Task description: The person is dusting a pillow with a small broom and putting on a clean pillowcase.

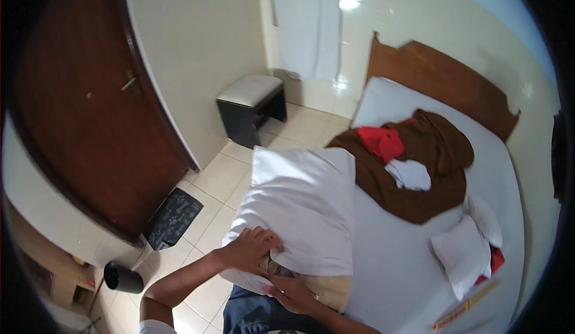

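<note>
Across my lap and the near edge of the bed lies a white pillowcase (305, 199), its mouth towards me. A beige pillow (330, 287) shows at that mouth; the rest of it is hidden under the white cloth. My left hand (251, 251) grips the upper edge of the opening, with fingers bent over the fabric. Lower down, my right hand (292, 291) pinches the lower edge of the case between thumb and fingers. Both hands meet around a dark, patterned patch (274, 266) in the opening, which is too small to tell.
The bed's white sheet (395, 262) carries a brown blanket (404, 199), a red cloth (382, 143), a white cloth (409, 174) and small white cushions (465, 253). Leftward are a padded stool (251, 91), a door (85, 87), a dark doormat (175, 217) and a black bin (123, 278).
</note>
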Action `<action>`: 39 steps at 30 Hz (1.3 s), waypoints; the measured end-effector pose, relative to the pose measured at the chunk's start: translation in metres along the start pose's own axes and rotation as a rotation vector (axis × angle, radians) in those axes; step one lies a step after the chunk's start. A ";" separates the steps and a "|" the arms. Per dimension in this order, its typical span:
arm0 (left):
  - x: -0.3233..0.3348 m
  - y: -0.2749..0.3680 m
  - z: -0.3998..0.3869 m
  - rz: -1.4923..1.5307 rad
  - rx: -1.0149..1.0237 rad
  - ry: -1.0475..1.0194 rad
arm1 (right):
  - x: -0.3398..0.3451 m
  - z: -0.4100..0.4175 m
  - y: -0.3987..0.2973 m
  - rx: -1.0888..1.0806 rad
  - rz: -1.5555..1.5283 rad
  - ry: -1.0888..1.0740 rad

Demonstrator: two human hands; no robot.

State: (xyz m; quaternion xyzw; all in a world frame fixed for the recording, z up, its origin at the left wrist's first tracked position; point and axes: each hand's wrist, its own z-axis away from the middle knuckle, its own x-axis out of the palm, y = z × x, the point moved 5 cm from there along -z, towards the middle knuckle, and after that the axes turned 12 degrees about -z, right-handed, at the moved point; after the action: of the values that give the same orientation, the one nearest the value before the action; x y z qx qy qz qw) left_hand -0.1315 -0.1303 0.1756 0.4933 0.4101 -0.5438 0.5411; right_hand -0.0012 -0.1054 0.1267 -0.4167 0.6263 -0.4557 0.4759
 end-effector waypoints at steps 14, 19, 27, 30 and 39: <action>0.000 0.021 -0.011 0.192 -0.203 0.473 | -0.032 0.090 0.063 0.055 0.492 0.093; -0.001 0.018 0.002 0.257 -0.260 0.552 | -0.070 0.133 0.062 0.085 0.642 0.165; -0.037 0.087 -0.037 -0.166 0.054 0.380 | -0.120 0.122 -0.002 -0.198 0.666 0.152; -0.023 0.110 -0.085 -0.094 0.107 0.536 | -0.112 0.104 -0.018 -0.370 0.616 0.113; 0.030 0.102 -0.088 0.063 0.331 0.272 | -0.154 0.083 -0.030 -0.519 0.753 0.189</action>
State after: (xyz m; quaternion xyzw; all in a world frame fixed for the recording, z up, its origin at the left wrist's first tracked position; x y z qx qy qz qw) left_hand -0.0202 -0.0577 0.1397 0.6569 0.3688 -0.5149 0.4092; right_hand 0.1129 0.0197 0.1784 -0.2221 0.8680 -0.1152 0.4289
